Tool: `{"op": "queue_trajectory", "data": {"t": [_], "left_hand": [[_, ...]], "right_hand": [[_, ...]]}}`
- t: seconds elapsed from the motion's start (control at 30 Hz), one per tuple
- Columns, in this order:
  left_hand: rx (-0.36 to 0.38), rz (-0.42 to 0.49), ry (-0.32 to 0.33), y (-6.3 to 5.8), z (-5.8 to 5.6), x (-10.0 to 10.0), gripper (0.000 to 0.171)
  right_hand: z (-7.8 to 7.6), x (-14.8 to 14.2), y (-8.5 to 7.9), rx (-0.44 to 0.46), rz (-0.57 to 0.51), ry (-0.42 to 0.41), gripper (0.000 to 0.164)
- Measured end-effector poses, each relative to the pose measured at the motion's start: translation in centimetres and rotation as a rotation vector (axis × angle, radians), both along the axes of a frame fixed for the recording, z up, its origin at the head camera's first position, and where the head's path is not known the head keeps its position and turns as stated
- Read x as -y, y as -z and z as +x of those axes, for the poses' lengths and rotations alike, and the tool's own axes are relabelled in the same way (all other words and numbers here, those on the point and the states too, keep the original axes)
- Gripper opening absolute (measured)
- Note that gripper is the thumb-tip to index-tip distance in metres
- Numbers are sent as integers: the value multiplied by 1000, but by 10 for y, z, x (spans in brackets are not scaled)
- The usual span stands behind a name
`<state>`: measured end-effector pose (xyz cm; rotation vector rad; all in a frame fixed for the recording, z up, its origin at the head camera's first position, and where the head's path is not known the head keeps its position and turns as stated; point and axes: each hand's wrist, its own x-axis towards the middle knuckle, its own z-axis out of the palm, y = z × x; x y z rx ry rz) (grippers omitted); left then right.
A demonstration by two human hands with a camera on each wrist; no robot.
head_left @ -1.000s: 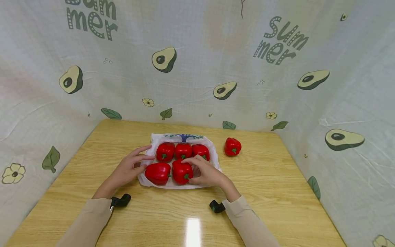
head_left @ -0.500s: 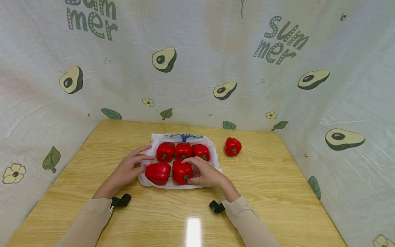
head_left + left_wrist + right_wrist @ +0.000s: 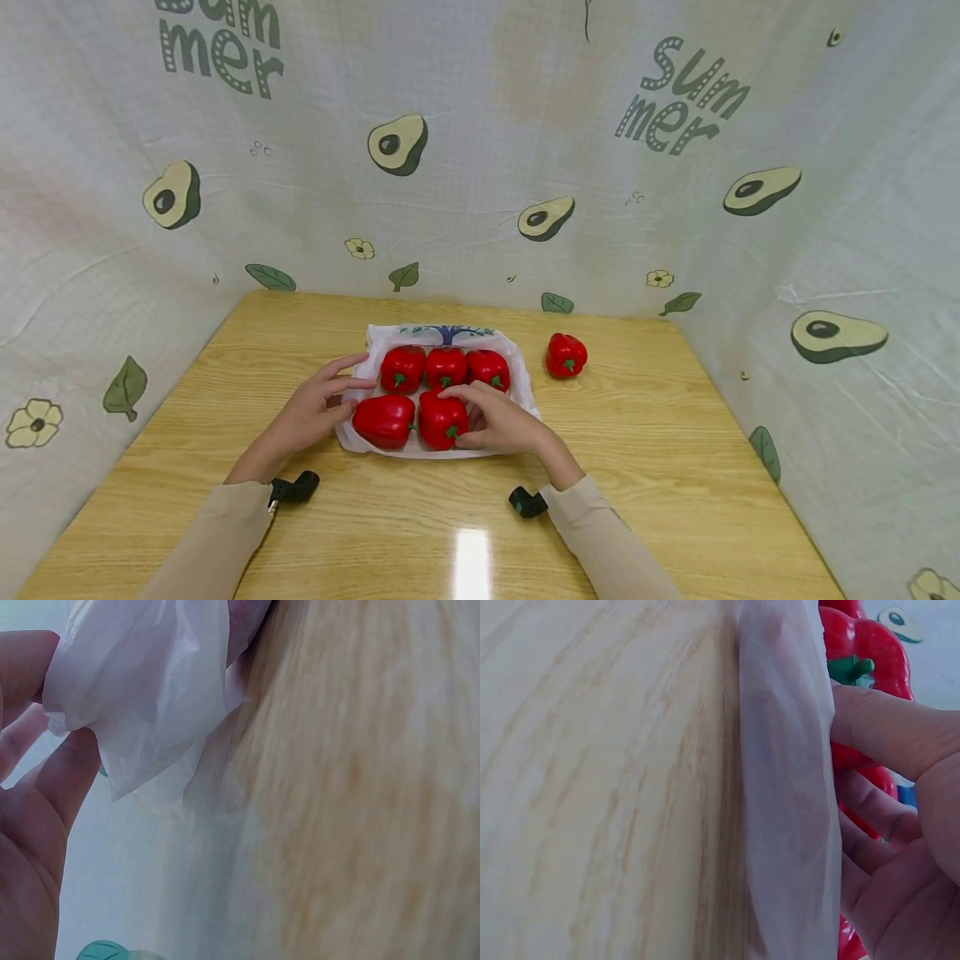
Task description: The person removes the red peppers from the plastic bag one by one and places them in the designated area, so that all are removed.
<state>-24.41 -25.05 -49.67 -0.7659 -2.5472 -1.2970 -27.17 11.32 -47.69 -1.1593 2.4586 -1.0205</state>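
A white plastic bag (image 3: 386, 336) with a blue tree print lies spread on the table, with several red bell peppers on it in two rows. My right hand (image 3: 506, 421) grips the front right bell pepper (image 3: 437, 417), fingers over its top and thumb beside the green stem. In the right wrist view, the bag's side (image 3: 791, 787) stands before this hand. My left hand (image 3: 303, 412) touches the bag's left edge, fingers spread and lightly bent, next to the front left bell pepper (image 3: 382, 421). The left wrist view shows its thumb (image 3: 71, 772) against the thin plastic (image 3: 142, 697).
A single red bell pepper (image 3: 566, 356) sits apart on the wooden table (image 3: 630, 450), right of the bag. Three bell peppers form the back row, one of them the middle pepper (image 3: 446, 367). A curtain (image 3: 480, 167) printed with avocados encloses the table at the back and sides.
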Motion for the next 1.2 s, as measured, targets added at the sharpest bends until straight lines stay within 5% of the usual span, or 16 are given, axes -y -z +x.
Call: {"op": "queue_trajectory", "data": {"t": [1.2], "left_hand": [[-18, -18, -9, 0, 0, 0, 34]], "right_hand": [[-8, -40, -45, -52, -137, 78, 74]]}}
